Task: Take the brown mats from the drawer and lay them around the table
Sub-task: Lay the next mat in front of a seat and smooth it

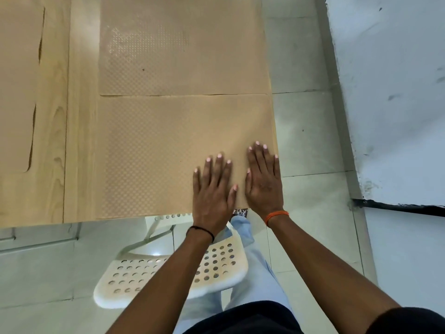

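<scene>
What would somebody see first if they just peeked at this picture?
Probably the two hands, left hand and right hand, pressed flat side by side on the near brown mat at the table's corner. Next, a second brown mat lies just beyond it, edge to edge. Below the table edge sits a white chair full of round holes.

**Mats along the bench's right edge, both hands on the near one**

The near mat (154, 150) lies flat at the bench's (53, 141) near right corner. The far mat (183, 49) lies directly behind it, their edges meeting. A third mat (16, 92) lies at the left, apart from both. The left hand (213, 189) and right hand (263, 179) rest flat, side by side, on the near mat's near right part. A chair (173, 276) stands on the floor (310, 141) before the bench, under the left forearm.
</scene>
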